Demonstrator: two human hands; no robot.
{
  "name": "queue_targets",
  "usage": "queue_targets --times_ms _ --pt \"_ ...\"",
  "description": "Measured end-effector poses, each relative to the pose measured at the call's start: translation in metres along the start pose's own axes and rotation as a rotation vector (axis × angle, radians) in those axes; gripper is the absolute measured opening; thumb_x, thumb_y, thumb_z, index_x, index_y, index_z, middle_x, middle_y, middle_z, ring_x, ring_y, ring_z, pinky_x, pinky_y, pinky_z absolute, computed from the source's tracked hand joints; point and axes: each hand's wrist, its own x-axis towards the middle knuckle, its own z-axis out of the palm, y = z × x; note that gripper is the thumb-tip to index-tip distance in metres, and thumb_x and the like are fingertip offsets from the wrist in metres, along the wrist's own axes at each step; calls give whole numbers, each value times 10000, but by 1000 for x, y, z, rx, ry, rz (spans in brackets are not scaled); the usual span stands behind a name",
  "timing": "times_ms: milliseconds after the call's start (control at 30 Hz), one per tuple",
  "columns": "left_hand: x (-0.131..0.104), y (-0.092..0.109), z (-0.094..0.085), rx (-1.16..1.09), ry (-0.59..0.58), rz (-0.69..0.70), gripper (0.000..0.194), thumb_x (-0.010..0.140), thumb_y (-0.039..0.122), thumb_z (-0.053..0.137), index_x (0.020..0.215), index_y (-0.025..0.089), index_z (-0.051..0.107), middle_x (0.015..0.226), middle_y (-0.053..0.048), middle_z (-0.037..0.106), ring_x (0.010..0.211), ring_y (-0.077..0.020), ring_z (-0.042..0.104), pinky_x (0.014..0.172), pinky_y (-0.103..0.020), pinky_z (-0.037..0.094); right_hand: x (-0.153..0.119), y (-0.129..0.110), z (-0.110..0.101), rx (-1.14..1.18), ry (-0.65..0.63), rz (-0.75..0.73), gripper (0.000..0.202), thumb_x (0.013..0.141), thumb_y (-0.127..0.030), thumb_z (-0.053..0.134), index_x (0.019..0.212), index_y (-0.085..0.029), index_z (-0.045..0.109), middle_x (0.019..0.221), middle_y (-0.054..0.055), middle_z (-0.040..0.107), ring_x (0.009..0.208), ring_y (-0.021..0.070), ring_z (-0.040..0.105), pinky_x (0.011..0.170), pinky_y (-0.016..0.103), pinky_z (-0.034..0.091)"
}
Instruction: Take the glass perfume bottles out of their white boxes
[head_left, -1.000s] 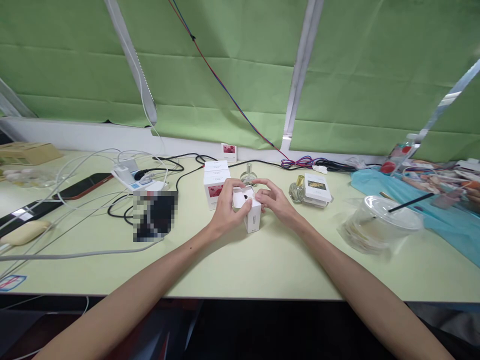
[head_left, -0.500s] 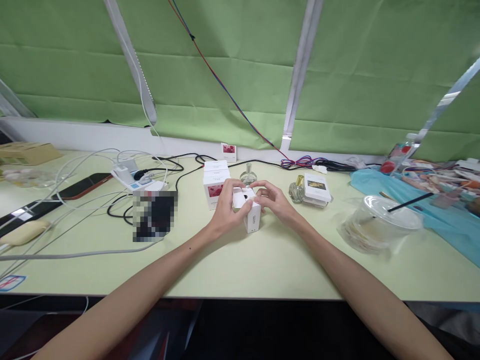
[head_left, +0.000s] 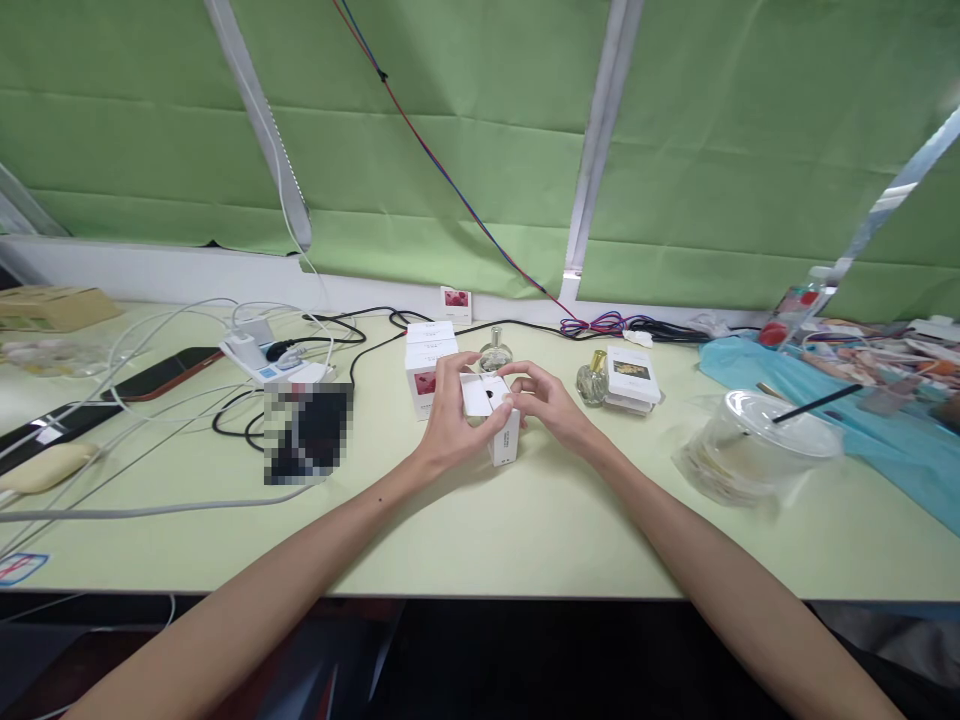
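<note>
A small white carton (head_left: 505, 447) stands upright on the table with its top flap folded out to the left. Inside its top a white insert with a dark round hole shows. My left hand (head_left: 452, 420) grips the carton from the left, thumb along its near top edge. From the other side my right hand (head_left: 551, 402) pinches the carton's top right edge, some fingertips hidden behind it. Just beyond the hands stands a clear glass perfume bottle (head_left: 495, 355). White boxes (head_left: 431, 345) with a red flower picture stand in a row beside my left hand.
To the right lie a gold-capped bottle (head_left: 592, 382) and a white box with a dark picture (head_left: 631, 374). A lidded plastic cup with a straw (head_left: 776, 430) stands farther right, near a blue plastic sheet (head_left: 900, 440). Cables and a power strip (head_left: 259, 360) spread across the left.
My left fingers have shifted slightly at the carton's top, and more of the flap and the insert's hole now shows. The right hand keeps nearly the same place.
</note>
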Motion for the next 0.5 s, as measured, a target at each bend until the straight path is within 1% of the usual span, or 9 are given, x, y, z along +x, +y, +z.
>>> queue_targets --times_ms 133,267,367,500 --pt "0 1 1 22 27 2 567 804 410 704 1260 262 400 1203 -86 476 1127 -265 506 944 -434 454 -1 -1 0 1 1 2 358 794 -354 709 1110 -226 602 707 -59 520 601 116 522 558 259 440" --pt "0 2 1 53 58 7 572 795 405 713 1251 255 402 1210 -100 462 1157 -286 486 964 -457 438 -1 -1 1 -3 9 2 346 799 -357 705 1107 -233 605 709 -58 518 596 115 521 550 256 437" --pt "0 3 1 56 60 -4 579 795 395 715 1258 259 396 1215 -103 453 1168 -293 478 967 -467 432 -1 -1 1 -4 12 1 347 802 -365 702 1106 -229 605 702 -60 522 592 115 523 549 257 438" --pt "-1 5 2 41 58 -18 570 798 374 709 1260 259 394 1184 -95 454 1133 -279 485 943 -452 442 -1 -1 1 -9 16 5 355 803 -374 703 1110 -224 605 701 -58 535 583 113 522 543 258 433"
